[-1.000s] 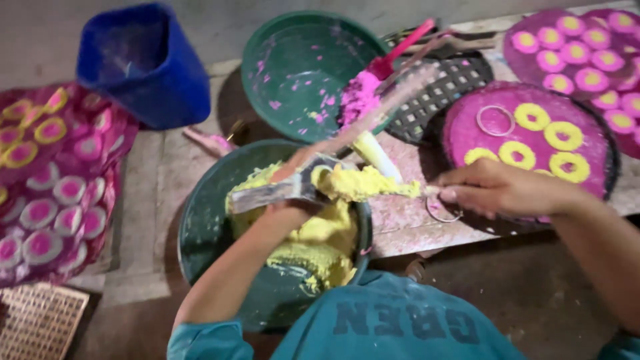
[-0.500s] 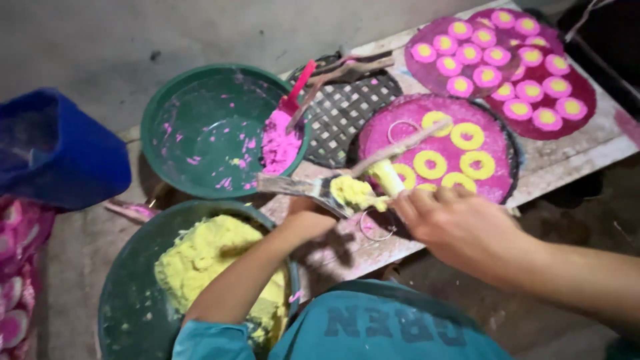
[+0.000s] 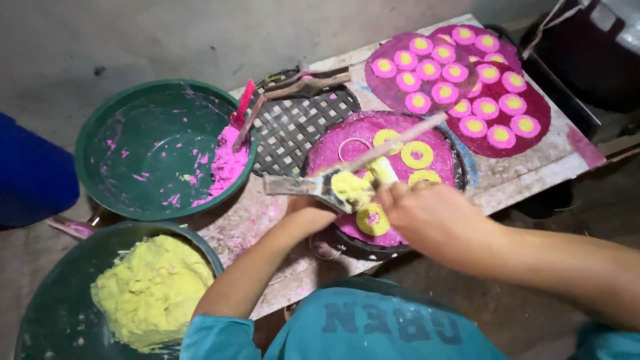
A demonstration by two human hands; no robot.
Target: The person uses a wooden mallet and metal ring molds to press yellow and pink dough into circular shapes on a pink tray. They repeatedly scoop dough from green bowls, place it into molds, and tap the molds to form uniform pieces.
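While yellow paste point(image 3: 152, 288) fills basin point(image 3: 47, 313) — pink-smeared bowl point(image 3: 143, 157)

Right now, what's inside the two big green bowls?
The nearer green bowl holds a heap of yellow paste. The farther green bowl has pink paste piled at one side, with smears. The nearer bowl's bottom is covered.

My low wooden board point(image 3: 527, 175), stained pink

On it lay round pink trays point(image 3: 460, 80), a woven mat point(image 3: 297, 130); two green basins point(image 3: 120, 120) sat on the floor point(image 3: 133, 40) beside it.
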